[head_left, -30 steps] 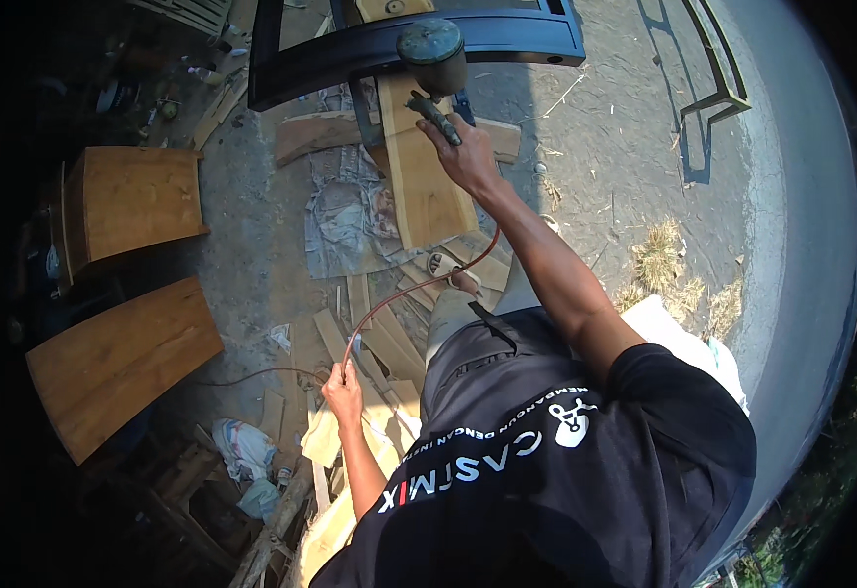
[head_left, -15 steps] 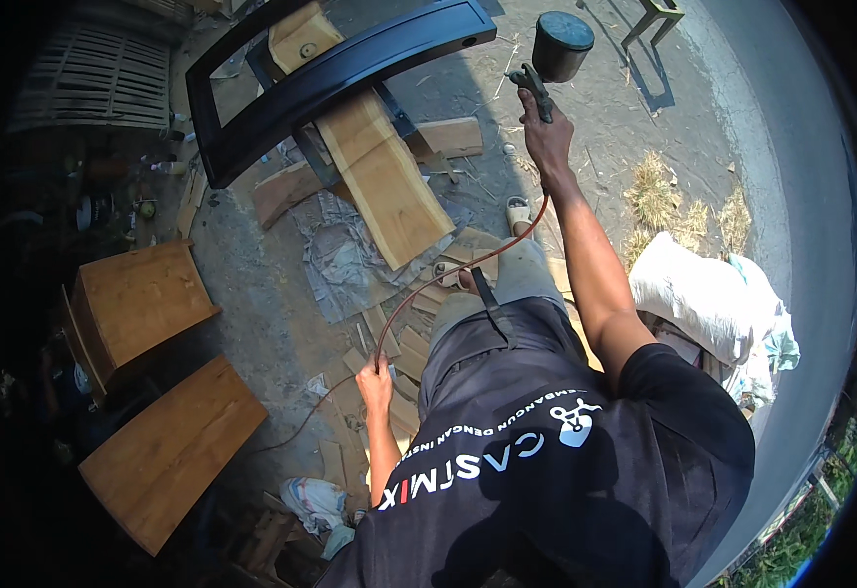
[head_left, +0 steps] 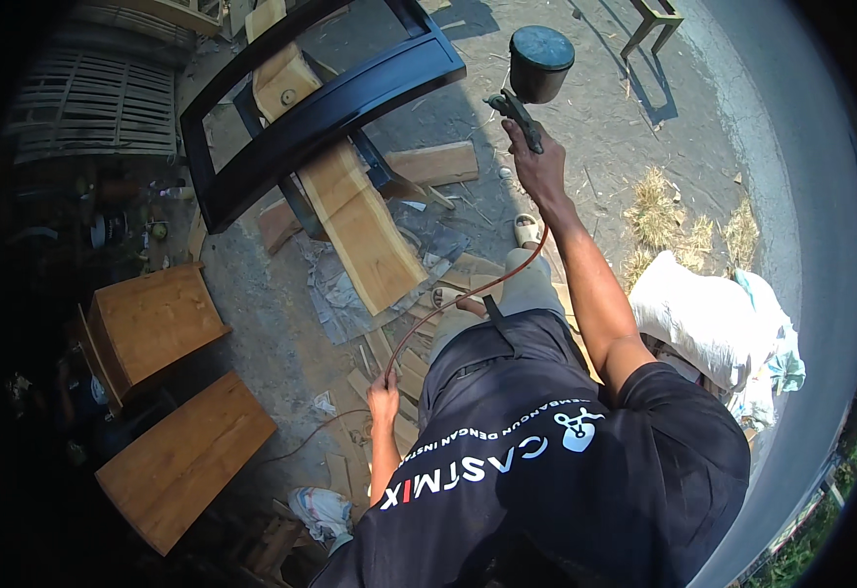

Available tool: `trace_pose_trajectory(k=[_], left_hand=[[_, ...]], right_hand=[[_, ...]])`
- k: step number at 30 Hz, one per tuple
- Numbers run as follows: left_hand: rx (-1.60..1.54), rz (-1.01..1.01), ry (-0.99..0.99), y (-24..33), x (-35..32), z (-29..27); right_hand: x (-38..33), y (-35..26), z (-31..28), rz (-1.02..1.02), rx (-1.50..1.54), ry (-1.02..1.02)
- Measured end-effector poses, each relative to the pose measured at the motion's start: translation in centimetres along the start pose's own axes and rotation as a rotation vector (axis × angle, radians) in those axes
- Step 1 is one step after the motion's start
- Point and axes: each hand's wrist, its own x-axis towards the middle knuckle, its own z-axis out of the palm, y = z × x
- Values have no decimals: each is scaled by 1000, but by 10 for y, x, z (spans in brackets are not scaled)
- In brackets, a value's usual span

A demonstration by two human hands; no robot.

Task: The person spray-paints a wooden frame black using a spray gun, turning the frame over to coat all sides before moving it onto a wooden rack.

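Gripping the spray gun (head_left: 521,122) in my right hand (head_left: 542,174), held out ahead, dark lidded cup (head_left: 541,67) attached. Gun sits right of the black frame (head_left: 350,113), not touching it; from my remote feed I can't tell if it's spraying. My left hand (head_left: 382,400) is closed around the red hose (head_left: 492,283), which curves across in front of the legs (head_left: 536,292) up to my right wrist. Frame rests across a wooden plank (head_left: 365,235), wood offcuts (head_left: 433,164) near it. Two brown wooden pieces (head_left: 188,461) sit off left; white sack (head_left: 693,314) on the right, beside the elbow.
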Motion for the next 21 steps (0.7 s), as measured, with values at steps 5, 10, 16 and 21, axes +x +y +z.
trace_pose_trajectory(k=[5, 10, 16, 21], left_hand=[[3, -31, -7, 50, 5, 60], [-225, -151, 19, 95, 3, 133], [-105, -109, 298, 148, -9, 154], [-127, -240, 331, 148, -31, 156]], right_hand=[[54, 20, -56, 8, 13, -102], [91, 43, -113, 75, -47, -334], [106, 78, -140, -109, 117, -297], [99, 65, -136, -94, 176, -394]])
